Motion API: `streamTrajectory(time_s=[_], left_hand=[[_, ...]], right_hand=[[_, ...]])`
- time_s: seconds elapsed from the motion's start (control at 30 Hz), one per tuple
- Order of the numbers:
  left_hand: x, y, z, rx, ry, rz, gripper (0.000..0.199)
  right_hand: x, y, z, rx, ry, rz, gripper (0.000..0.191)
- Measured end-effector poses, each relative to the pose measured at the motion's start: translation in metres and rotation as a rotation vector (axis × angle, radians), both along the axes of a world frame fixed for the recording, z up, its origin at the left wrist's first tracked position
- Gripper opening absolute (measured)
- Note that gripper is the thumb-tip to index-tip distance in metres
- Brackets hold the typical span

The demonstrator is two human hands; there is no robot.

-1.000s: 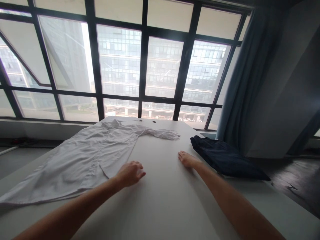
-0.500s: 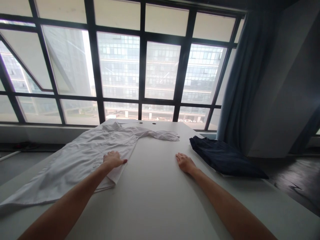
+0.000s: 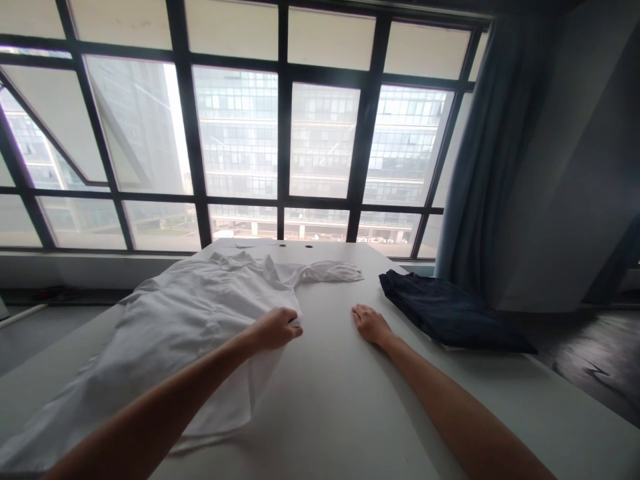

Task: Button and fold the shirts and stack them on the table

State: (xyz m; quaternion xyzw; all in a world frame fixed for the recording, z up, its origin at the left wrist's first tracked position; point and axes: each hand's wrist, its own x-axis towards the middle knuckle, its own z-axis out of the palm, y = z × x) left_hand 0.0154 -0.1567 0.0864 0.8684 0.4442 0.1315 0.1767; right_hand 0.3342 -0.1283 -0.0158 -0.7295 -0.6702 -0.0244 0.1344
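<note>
As I read the head camera feed from my remote station, the left hand sits closed, its fingers curled over an edge of the white button-up shirt and pinching a fold of the cotton. Most of the shirt spreads out toward the near left of that hand, with its collar beyond it and one crumpled sleeve reaching past it to the right. The right hand is open, palm down with the fingers loosely apart, resting on the bare white table and gripping nothing. Just beyond and to the right of it lies a folded navy garment. Well past both hands stand a large gridded window and a blue curtain.
</note>
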Motion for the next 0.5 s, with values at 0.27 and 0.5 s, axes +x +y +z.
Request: streamTrajectory(time_s=[0.27,0.5], left_hand=[[0.014,-0.064,-0.015,-1.048,-0.122,-0.475,0.043],[-0.01,-0.049,-0.019,-1.02,-0.105,-0.586,0.058]], right_hand=[[-0.002,-0.002,0.001,0.031,0.004,0.026,0.042],[0.001,0.014,0.017,0.045,-0.037,-0.029,0.063]])
